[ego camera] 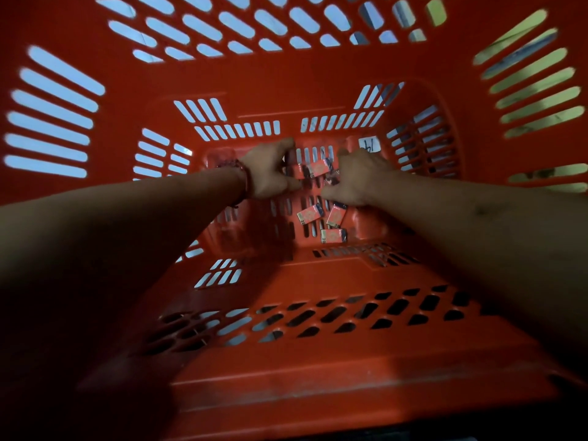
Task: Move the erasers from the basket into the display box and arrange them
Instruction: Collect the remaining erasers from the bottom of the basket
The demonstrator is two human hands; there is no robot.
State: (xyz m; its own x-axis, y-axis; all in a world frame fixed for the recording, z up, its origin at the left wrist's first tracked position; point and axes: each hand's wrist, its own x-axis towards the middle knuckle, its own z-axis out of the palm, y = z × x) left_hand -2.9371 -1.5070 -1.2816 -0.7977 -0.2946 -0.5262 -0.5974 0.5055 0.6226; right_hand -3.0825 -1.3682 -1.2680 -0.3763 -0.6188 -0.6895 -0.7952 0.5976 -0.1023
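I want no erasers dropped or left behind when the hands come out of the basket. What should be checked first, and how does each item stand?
1. Left hand holds a red eraser: ok, fingers curl round it.
2. Right hand has one: cannot tell, its fingers hide what lies under them.
3. Basket emptied: not ok, three loose erasers lie on its floor nearer the person.
4. Middle eraser between the hands picked up: not ok.
5. Display box in sight: not ok, nowhere in view.
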